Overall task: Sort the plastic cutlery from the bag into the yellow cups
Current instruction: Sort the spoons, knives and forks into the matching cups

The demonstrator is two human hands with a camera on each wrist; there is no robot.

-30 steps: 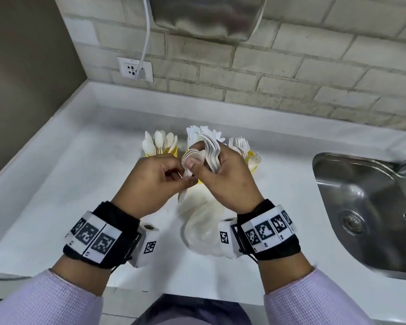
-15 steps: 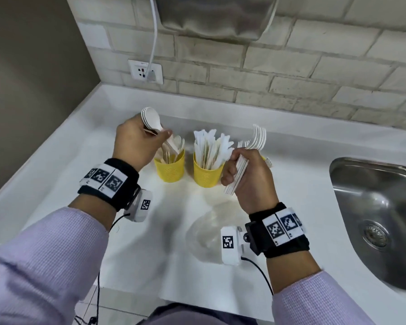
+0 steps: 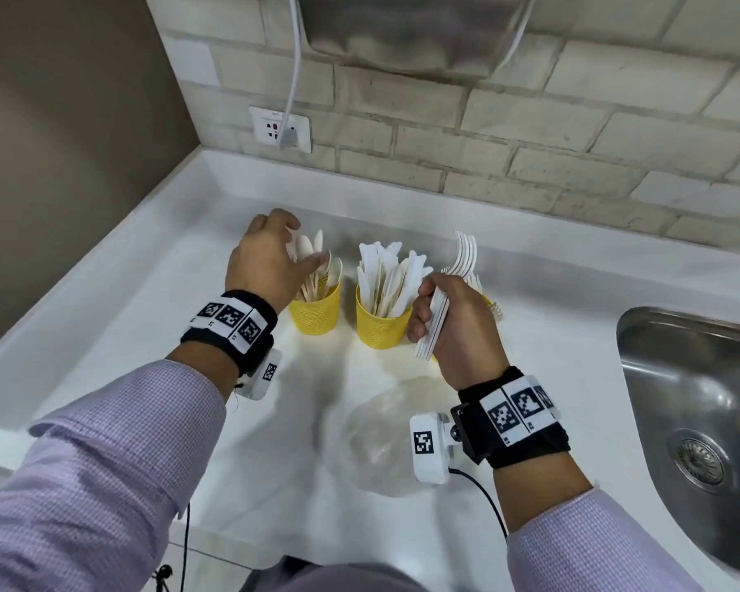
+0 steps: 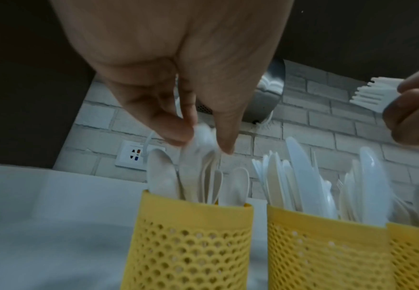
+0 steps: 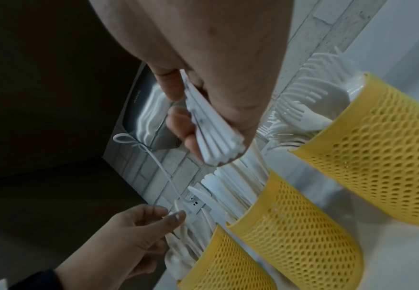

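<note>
We hold a stack of plastic forks point(image 3: 453, 288) in our right hand point(image 3: 458, 331), fingers curled tight round the handles, tines pointing up and away from us. Just past that grip, half hidden behind the knuckles, stands the fork cup point(image 5: 382, 157), already crowded with forks. To the inside of the grip sits the knife cup point(image 3: 381, 324), its knives fanned out and close against our thumb.

Our left hand point(image 3: 265, 258) hovers over the spoon cup point(image 3: 315, 314), thumb and fingers loosely bent round the spoons point(image 4: 203, 157) at the bowls; blur in the wrist view keeps us from telling whether we pinch them or have let go. The spoons stand directly under the fingertips, inside the cup.

The risks, as we judge them: the fork cup is full, so the stack may jam on the standing forks or tip the light cup over. The handles are splayed at the bottom of our grip and could slip apart. Our right thumb sits near the knives and might knock them on the way across. On the left, withdrawing carelessly could drag a spoon out.

The clear bag point(image 3: 381, 442) lies crumpled on the white counter point(image 3: 146, 314) below our right wrist; a steel sink point(image 3: 701, 399) lies further outward.
</note>
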